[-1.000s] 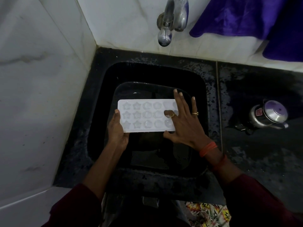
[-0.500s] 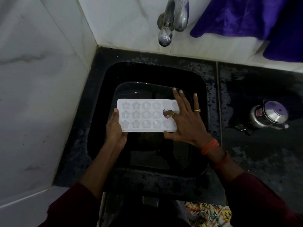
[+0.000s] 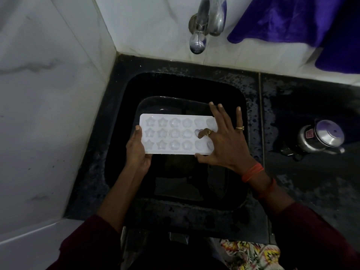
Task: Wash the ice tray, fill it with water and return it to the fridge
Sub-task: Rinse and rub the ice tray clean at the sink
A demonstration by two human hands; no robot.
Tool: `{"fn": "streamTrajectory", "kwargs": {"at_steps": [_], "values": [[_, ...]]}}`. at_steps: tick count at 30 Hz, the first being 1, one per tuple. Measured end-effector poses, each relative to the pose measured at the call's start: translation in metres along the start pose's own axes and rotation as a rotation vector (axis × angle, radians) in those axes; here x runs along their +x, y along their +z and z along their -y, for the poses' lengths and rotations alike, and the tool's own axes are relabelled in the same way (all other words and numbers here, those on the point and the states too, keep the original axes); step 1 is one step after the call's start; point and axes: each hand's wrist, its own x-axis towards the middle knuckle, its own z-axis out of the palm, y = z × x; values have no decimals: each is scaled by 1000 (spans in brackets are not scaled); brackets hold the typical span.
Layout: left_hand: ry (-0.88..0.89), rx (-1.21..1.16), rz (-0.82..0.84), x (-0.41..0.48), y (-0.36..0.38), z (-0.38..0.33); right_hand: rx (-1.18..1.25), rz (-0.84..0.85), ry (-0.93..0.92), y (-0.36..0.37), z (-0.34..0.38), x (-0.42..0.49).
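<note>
You hold the white translucent plastic ice tray point(image 3: 176, 134) level above the black sink point(image 3: 194, 82), lengthwise from left to right, moulds facing up. It has three rows of moulds: star shapes towards the left, rounder ones in the middle and on the right.

Your left hand point(image 3: 137, 151) grips the left short end. The thumb lies along the top rim by the middle row, the palm cups the near left corner, and the fingers are hidden under the ice tray.

Your right hand point(image 3: 224, 145) is spread flat over the right end. The index finger is bent, with its tip pressed into a mould of the middle row. The other fingers reach straight past the far edge, well spread, and the thumb touches the near edge. Gold rings show on the index and little fingers, and orange thread bands point(image 3: 253, 171) circle the wrist.

Under the ice tray, inside the sink, sits a dark rounded basin point(image 3: 155, 101); whether it holds water you cannot tell. The chrome tap point(image 3: 207, 22) juts from the white marbled wall point(image 3: 48, 94) beyond the sink. No water runs from it.

To your right, on the wet black stone desk point(image 3: 311, 191), a small lidded steel pot point(image 3: 321, 137) stands well apart from the sink. A purple cloth point(image 3: 288, 18) hangs against the wall above it.
</note>
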Motion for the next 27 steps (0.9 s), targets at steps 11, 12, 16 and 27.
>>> {"fn": "streamTrajectory", "kwargs": {"at_steps": [11, 12, 16, 27], "values": [[-9, 10, -8, 0, -7, 3, 22, -26, -14, 0, 6, -3], [-10, 9, -13, -1, -8, 4, 31, -25, -18, 0, 5, -3], [-5, 14, -22, -2, -10, 4, 34, 17, -38, 2, 7, -3], [14, 45, -5, -1, -8, 1, 28, 37, -19, -3, 4, -5]]}}
